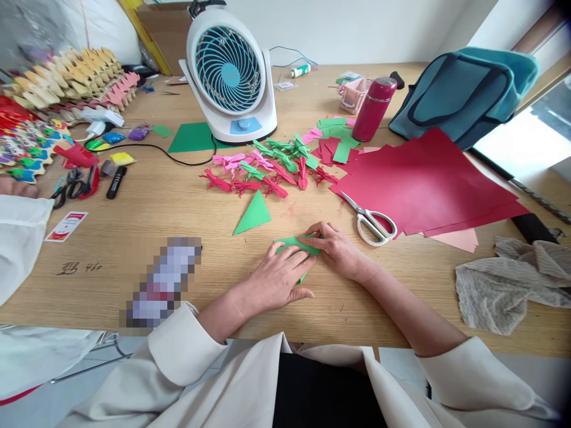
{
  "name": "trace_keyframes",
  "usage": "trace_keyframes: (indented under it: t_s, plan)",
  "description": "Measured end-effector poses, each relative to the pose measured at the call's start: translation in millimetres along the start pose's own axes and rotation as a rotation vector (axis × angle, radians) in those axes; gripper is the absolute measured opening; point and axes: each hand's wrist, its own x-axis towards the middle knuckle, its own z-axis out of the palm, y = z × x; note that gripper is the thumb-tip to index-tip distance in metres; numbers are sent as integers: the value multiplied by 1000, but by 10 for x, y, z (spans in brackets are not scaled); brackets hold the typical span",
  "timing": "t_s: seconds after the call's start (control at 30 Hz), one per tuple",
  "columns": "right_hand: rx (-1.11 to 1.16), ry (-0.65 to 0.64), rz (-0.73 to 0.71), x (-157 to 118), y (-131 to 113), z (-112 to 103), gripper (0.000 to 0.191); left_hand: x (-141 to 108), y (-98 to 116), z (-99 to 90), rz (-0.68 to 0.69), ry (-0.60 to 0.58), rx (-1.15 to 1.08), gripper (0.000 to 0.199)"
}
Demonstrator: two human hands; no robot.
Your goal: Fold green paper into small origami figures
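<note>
A small green paper (292, 242) lies on the wooden table under my two hands. My left hand (281, 274) rests flat across it with the fingers spread. At the paper's right end, my right hand (336, 249) pinches the edge between thumb and fingers. Beyond my left hand, a green paper triangle (254, 214) lies flat. Behind it is a pile of small folded paper pieces (267, 168) in red, pink and green. White-handled scissors (375, 226) lie to the right of my hands, partly on large red sheets (428, 184).
A white fan (229, 77) stands at the back, with a red bottle (375, 110) and teal bag (464, 95) to its right. A blurred flat object (165, 282) lies front left. A crumpled cloth (508, 282) is at right; another person's sleeve (22, 238) shows at left.
</note>
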Motion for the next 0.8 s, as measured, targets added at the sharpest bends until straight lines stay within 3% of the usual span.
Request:
trace_keyframes:
  t_s: [0.13,0.37,0.8]
  plan:
    - [39,5,2,20,5,-16,43,160,65,-3,-41,20,46,72]
    - [115,-36,15,37,36,-42,47,290,116,17,-90,9,100,61]
    - [118,-27,-7,20,69,-32,52,21,288,52,-174,-31,124,76]
